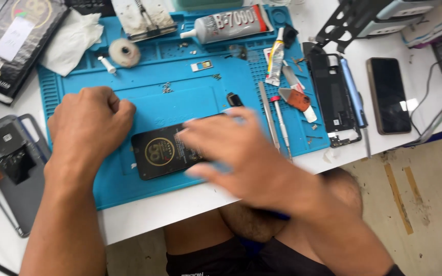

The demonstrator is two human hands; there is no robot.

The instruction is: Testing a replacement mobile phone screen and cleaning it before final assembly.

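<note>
**Blue mat, black phone, two hands at work**

Blue silicone covers the middle of the white desk [144, 214] as a work mat [190, 97], and one black phone [162, 152] with a gold round emblem lies face-up near the mat's front edge. The left hand [85, 128] rests on the mat just left of the phone, its fingers [113, 105] curled into a loose fist that holds nothing visible. The right hand [241, 153] lies over the phone's right half, blurred; its fingers [200, 134] are spread fairly flat and touch the phone's surface, though whether they grip anything cannot be told. So the phone sits between the two hands, partly beneath the right one.

Counted on the mat: two glue tubes, one large white [228, 23] at the back, one small [275, 64] to the right; one orange pick [297, 98]; one pair of tweezers [268, 120]. One dark phone frame [333, 97] lies at the mat's right edge, one more phone [389, 94] beyond it, and one grey phone back [11, 168] far left.
</note>
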